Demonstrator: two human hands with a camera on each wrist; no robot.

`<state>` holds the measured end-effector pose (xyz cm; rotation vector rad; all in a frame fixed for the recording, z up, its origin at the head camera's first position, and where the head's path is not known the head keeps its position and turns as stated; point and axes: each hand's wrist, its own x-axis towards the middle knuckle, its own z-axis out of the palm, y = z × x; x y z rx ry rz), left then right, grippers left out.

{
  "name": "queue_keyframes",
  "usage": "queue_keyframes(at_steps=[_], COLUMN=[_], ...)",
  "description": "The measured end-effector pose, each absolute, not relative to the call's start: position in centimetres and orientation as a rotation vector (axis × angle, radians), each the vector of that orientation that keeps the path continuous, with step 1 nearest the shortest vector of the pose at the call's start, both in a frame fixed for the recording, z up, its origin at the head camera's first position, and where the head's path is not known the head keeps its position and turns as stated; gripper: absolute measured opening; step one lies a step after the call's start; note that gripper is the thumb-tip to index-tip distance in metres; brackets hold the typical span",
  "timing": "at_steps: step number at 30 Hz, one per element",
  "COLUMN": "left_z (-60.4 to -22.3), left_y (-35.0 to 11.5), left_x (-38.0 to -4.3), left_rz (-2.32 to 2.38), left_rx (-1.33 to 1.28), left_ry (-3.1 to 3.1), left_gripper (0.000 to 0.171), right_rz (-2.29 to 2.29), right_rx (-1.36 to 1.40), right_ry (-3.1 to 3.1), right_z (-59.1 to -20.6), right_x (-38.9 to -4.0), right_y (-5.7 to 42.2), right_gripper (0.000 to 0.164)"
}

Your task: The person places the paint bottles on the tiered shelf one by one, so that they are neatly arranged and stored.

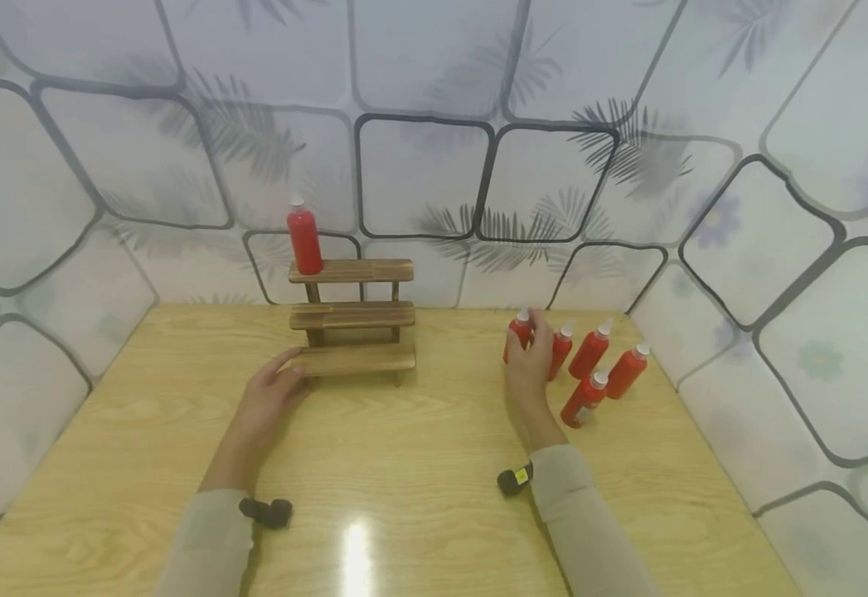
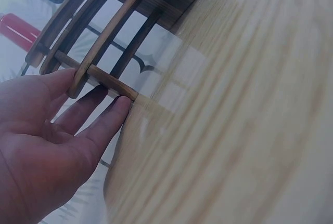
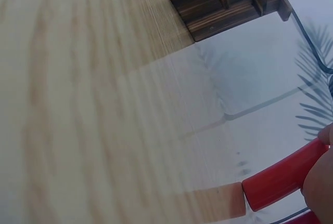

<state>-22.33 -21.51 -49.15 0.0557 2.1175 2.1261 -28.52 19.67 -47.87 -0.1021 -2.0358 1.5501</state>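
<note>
Wooden rack (image 1: 351,314): left of centre in the head view, standing on the tabletop (image 1: 404,464), with three stepped tiers, the highest at the back.
Shelf bottle (image 1: 305,245): red, white-topped, upright at the left end of the top tier.
Left hand (image 1: 265,394): at the left end of the lowest tier; its grip is partly drawn in, with the digits set about the tier's end and touching the rack's side, as the left wrist view shows at left.
Right hand (image 1: 529,373): right of centre in the head view; its grip is closed round one bottle, parted only by the width of the body.
Held bottle (image 1: 521,330): red with a white top, at lower right in the right wrist view; whether its base touches the tabletop or hangs just above, I cannot tell.
Four loose bottles (image 1: 590,355): red, white-topped, grouped right of the right hand; one is partly hidden by the fingers, and the nearest shows a pale label.
Sleeves (image 1: 583,514): light-coloured, at the bottom of the head view, a dark wrist camera (image 1: 277,512) beside each.
Wall (image 1: 426,178): pale, with dark-outlined panels and leaf patterns, across the upper frame.
</note>
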Motion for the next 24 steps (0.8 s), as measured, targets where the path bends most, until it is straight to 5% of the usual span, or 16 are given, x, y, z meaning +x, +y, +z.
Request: queue_keyframes(at_steps=[24], left_z=[-49.4], left_y=[-21.4], left_x=[-22.5], left_rz=[2.131], left_rx=[0.056], left_ry=[2.141], left_gripper=[0.06], right_rz=[1.705], right_rx=[-0.072], right_ry=[-2.071], right_z=[-48.9], right_x=[-29.6], right_y=[19.4], right_gripper=[0.049])
